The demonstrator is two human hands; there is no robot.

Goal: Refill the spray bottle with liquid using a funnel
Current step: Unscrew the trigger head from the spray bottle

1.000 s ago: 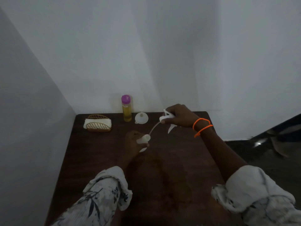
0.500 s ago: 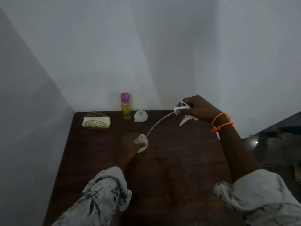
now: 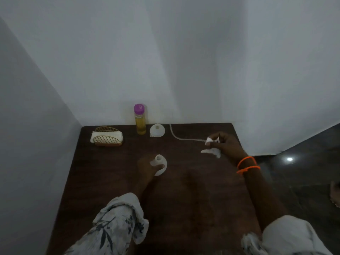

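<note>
My left hand is wrapped around the white spray bottle, which stands on the dark wooden table with its neck open. At the table's right, my right hand holds the white spray head low over the wood. Its thin dip tube lies curved across the table toward the back wall. A white funnel rests mouth down at the back. Beside it stands a clear bottle of yellow liquid with a purple cap.
A wire holder with white napkins sits at the back left corner. White walls close in behind and to the left. The table's right edge drops to a dark glossy floor.
My right hand drew the spray head and its tube out of the bottle, swung right and came down to the table. My left hand kept hold of the bottle.
</note>
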